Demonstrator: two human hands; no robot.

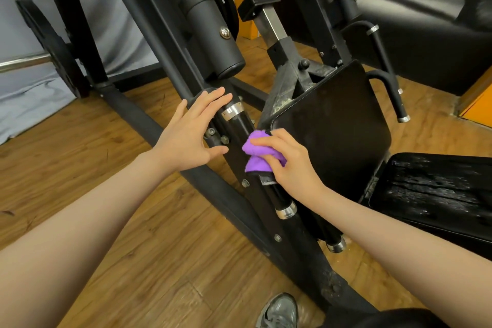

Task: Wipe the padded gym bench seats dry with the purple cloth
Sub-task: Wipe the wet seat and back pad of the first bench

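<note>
The cloth point(257, 153) is held at the left edge of the back pad point(332, 125), right of the frame post point(202, 93); the seat pad point(436, 192) is set further right.

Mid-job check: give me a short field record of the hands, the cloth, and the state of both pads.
left hand: open, fingers spread, by the black frame post
right hand: grips the purple cloth
cloth position: at the left edge of the upright pad, against the black handle bar
upright pad: dark, no streaks visible
seat pad: whitish streaks, possibly wet
floor: wood
</note>
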